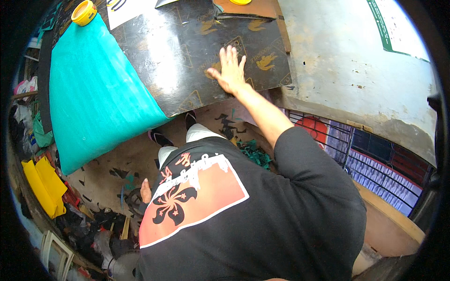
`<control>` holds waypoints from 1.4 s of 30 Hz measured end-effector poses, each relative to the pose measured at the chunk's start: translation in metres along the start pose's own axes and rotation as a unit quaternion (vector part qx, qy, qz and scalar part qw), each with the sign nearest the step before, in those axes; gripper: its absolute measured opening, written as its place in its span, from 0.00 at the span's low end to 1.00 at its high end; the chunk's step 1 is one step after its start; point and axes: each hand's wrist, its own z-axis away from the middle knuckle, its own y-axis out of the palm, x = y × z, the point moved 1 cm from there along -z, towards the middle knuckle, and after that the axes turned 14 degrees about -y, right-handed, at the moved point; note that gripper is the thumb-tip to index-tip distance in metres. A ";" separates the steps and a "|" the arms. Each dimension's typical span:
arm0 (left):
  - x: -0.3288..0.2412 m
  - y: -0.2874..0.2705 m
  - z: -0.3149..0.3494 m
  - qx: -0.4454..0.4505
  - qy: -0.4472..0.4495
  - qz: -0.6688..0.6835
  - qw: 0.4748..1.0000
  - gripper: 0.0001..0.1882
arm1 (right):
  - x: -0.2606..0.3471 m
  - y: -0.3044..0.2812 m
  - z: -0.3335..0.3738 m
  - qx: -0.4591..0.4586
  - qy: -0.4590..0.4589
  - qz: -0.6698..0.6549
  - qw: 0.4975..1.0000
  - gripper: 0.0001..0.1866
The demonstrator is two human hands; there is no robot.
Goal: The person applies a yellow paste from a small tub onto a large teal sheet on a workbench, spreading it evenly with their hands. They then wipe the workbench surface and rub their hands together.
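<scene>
My right hand (229, 70) is stretched out with its fingers spread over the black tabletop (197, 86), near its front right part. It looks to be resting flat there and holds nothing. My left hand (146, 190) hangs low beside my body, mostly hidden, and whether its fingers are closed does not show. A teal sheet (98, 93) of smooth material lies over the left side of the table and droops past the front edge. On its far end stands a small yellow tub (84, 13).
Brown sheets (246, 9) lie stacked at the table's far right, beside a plastered wall (347, 61). Teal scraps (255, 152) and dark offcuts litter the floor. Yellow folded material (44, 185) and mixed clutter line the left. A barred window (375, 159) is at the right.
</scene>
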 end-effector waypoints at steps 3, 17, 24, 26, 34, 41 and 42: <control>-0.011 0.004 0.000 -0.013 0.017 -0.049 0.999 0.32 | 0.013 -0.013 0.030 0.053 -0.043 -0.025 0.997 0.46; -0.040 0.009 0.031 -0.038 0.029 -0.024 0.999 0.30 | 0.000 0.001 0.025 -0.018 -0.029 -0.014 0.999 0.51; -0.037 0.009 0.018 -0.003 -0.047 0.010 0.999 0.30 | -0.031 -0.031 -0.004 -0.029 -0.034 -0.040 0.998 0.45; -0.051 0.006 0.023 -0.016 -0.014 0.004 1.000 0.30 | -0.048 -0.034 -0.040 -0.059 0.070 -0.040 0.995 0.46; -0.094 0.006 0.036 -0.026 -0.004 -0.040 0.999 0.30 | 0.068 0.010 0.019 0.011 -0.207 -0.086 0.974 0.44; -0.077 0.004 0.030 -0.031 -0.023 0.008 0.999 0.28 | -0.017 -0.025 0.011 -0.132 -0.199 -0.055 0.970 0.36; -0.074 0.003 0.030 -0.028 -0.021 0.002 0.999 0.29 | -0.037 -0.027 -0.003 -0.103 -0.104 -0.032 0.989 0.37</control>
